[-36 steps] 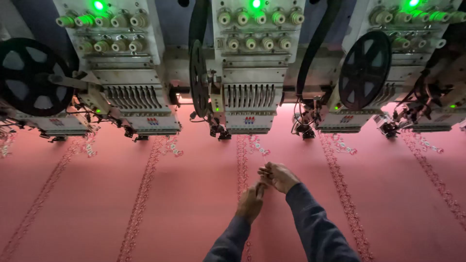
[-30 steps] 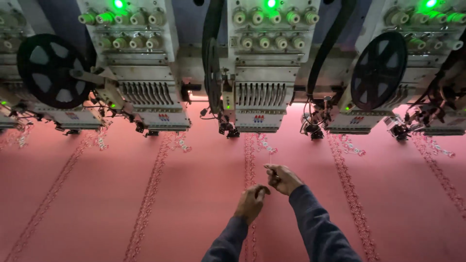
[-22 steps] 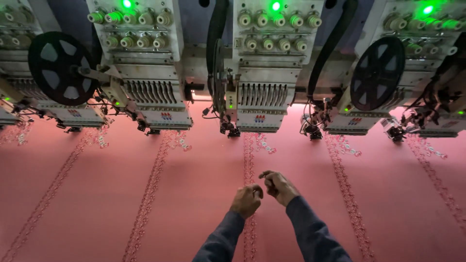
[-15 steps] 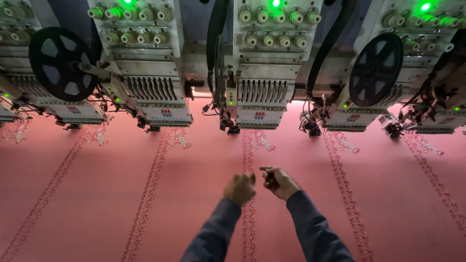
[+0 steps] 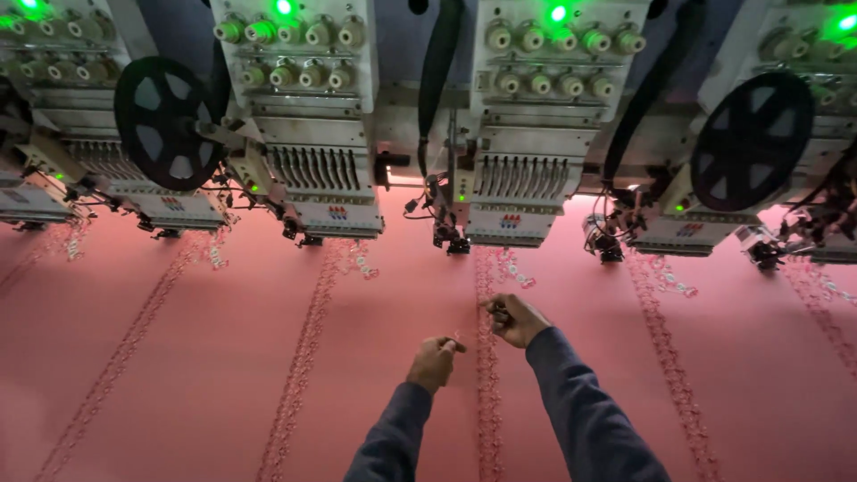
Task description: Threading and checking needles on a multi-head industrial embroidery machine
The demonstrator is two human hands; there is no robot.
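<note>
Pink fabric [image 5: 178, 375]; left hand [image 5: 435, 361] pinched shut, right hand [image 5: 516, 319] curled closed; contents unclear.

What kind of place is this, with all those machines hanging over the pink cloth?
Most likely a textile embroidery workshop. A row of white multi-needle embroidery heads with green lamps stands over a wide stretched pink fabric stitched in repeated vertical motif bands, with black spoked reels beside the heads.
</note>
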